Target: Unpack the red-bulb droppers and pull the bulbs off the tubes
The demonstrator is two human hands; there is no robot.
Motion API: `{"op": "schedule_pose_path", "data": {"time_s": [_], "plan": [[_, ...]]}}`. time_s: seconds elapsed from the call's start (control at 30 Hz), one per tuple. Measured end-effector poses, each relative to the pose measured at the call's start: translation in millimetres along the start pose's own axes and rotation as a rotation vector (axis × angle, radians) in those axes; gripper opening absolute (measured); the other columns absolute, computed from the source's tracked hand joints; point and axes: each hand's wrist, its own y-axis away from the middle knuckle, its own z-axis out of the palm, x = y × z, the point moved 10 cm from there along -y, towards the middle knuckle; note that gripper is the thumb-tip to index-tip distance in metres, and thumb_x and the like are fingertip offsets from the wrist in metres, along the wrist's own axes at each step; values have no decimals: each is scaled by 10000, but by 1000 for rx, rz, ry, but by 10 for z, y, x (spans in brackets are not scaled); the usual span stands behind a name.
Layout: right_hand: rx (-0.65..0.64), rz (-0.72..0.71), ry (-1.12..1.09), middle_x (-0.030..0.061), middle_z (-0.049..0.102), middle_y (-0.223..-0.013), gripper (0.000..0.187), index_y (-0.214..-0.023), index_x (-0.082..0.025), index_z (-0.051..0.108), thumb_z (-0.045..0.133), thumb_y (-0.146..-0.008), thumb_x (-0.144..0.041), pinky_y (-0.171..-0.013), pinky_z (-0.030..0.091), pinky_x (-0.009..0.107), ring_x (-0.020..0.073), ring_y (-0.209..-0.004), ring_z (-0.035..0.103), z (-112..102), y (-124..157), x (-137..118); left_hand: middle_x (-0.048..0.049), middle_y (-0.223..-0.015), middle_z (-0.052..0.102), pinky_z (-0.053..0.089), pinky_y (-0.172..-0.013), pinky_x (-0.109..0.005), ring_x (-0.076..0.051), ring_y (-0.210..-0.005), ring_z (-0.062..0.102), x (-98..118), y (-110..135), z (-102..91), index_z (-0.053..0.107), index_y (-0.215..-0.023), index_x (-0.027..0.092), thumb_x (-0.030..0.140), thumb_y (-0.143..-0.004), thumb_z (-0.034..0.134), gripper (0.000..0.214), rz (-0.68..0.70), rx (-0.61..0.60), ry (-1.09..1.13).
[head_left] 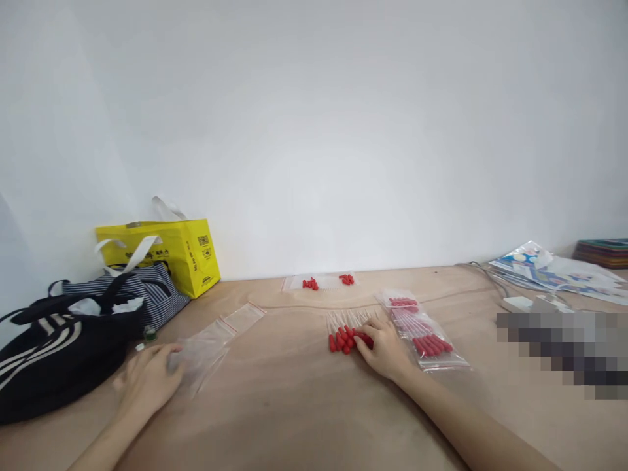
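Several red-capped droppers [346,337] lie in a loose bunch on the table [294,418], near its middle, bulbs toward the person and thin clear stems fanned away. The right hand [385,350] rests at the bunch's right edge, its fingers curved onto the nearest bulbs; whether they pinch one cannot be told. Just right of that hand sits a filled zip bag [424,333] of the same droppers. Well apart to the left, the left hand [147,379] lies palm down, fingers loosely spread, touching the near end of an empty zip bag [216,337]. The step looks like gathering the loose bunch beside a waiting bag. Lifting it would call for fingers closing around all the stems together, since they lie unaligned and could roll. Farther back lie more small bags [321,282], and a yellow tote [167,252] stands at the left.
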Motion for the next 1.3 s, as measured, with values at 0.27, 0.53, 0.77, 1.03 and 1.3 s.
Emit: {"op": "schedule_pose_path", "data": {"time_s": [0.27, 0.53, 0.77, 1.03, 1.3], "plan": [[55, 387, 348, 87, 606, -927, 242, -791, -215, 635, 426, -777, -336, -764, 316, 397, 249, -901, 514, -527, 35, 760, -59, -1031, 537, 350, -909, -373, -239, -1026, 473, 1360, 525, -1, 585, -815, 226, 396, -735, 482, 214, 528, -13, 369], [-305, 737, 290, 99, 628, -785, 488, -806, -176, 591, 591, -535, -582, -610, 383, 324, 268, -769, 580, -584, 397, 1675, -55, -948, 551, 403, -838, -373, -213, -943, 511, 2225, 871, 325, 559, -867, 193, 303, -744, 494, 178, 592, -322, 630], [-359, 773, 131, 41, 599, -579, 270, -554, -185, 550, 654, -475, -421, -495, 344, 260, 213, -602, 574, -426, 425, 1667, -68, -989, 525, 385, -859, -380, -217, -978, 487, 2310, 939, 280, 554, -873, 189, 294, -774, 472, 166, 636, -310, 640], [-348, 771, -55, -16, 508, -459, 124, -516, -185, 485, 553, -569, -275, -451, 323, 224, 133, -482, 508, -648, 428, 1628, -68, -981, 533, 387, -864, -383, -223, -981, 493, 2287, 934, 235, 566, -862, 192, 288, -747, 507, 161, 643, -299, 718], [-622, 162, -549, -72, 437, -525, 180, -571, -175, 454, 622, -522, -215, -447, 294, 174, 68, -491, 418, -175, 92, -39, -41, -804, 579, 448, -730, -309, -179, -790, 570, 2259, 858, 521, 500, -912, 164, 604, -698, 461, 491, 193, -683, 1346]]}}
